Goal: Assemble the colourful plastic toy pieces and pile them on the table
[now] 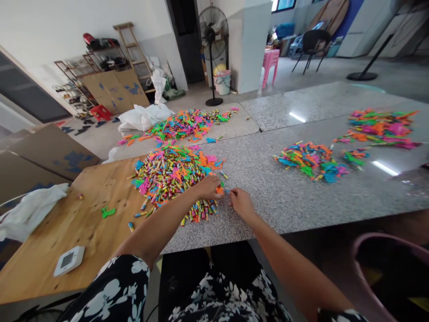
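Note:
My left hand [210, 187] is closed at the right edge of a large pile [164, 174] of small striped tubes and bright plastic pieces. An orange plastic piece [219, 190] shows at its fingertips, with a bit of green beside it. Close by on the right, my right hand [241, 202] pinches at a small blue bit [227, 191], too small to make out; whether it joins the orange piece I cannot tell. A loose tube [224, 175] lies on the stone tabletop [261, 179] just beyond the hands.
Farther back lies another colourful pile [187, 125] beside a white bag [144, 117]. Assembled-looking pieces form heaps at right [308, 158] and far right [382, 127]. On the wooden board [97, 188] are a green piece [107, 212] and a white timer [69, 260]. A pink-rimmed bin [357, 255] stands lower right.

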Demonstrator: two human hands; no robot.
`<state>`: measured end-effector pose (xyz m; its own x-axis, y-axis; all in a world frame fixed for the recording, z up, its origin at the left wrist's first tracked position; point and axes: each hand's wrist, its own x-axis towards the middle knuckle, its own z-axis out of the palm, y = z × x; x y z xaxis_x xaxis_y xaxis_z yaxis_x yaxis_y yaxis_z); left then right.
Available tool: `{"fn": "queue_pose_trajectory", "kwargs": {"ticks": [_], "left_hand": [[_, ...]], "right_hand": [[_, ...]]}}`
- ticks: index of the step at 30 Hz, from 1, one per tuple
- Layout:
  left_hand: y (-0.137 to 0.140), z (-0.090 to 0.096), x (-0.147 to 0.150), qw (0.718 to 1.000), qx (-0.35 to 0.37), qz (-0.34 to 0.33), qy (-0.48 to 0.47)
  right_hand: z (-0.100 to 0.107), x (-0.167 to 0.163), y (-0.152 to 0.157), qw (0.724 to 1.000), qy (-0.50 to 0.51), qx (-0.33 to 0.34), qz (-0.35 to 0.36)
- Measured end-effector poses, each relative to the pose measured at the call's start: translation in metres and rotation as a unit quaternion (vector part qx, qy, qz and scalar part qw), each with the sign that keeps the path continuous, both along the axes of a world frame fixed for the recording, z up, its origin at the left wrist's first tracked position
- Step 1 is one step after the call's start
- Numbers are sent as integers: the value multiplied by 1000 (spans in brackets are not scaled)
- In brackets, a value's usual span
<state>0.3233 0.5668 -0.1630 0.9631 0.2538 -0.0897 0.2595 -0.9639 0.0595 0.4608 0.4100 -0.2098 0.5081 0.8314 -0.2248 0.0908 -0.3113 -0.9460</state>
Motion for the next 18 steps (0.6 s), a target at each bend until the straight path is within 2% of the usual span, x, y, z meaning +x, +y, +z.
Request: {"fn": "queue_pose_trajectory", "kwargs": {"ticks": [3,8,11,15,18], "left_hand": [[-7,-1,-5,998,-4,37,-43],[-17,-7,-14,996,-38,50,-63],[-18,-10,-24,990,-53,77,-102],[-14,-13,-39,980,-59,145,-122],[-17,-13,-49,971,-39,197,-133]], "right_hand": [[3,-20,17,991,124,9,-46],[5,-43,35,972,220,10,-84],[7,-44,39,964,252,-2,-89],[12,-40,39,960,266,-23,-79],[17,-43,42,959,273,-41,-59]]}}
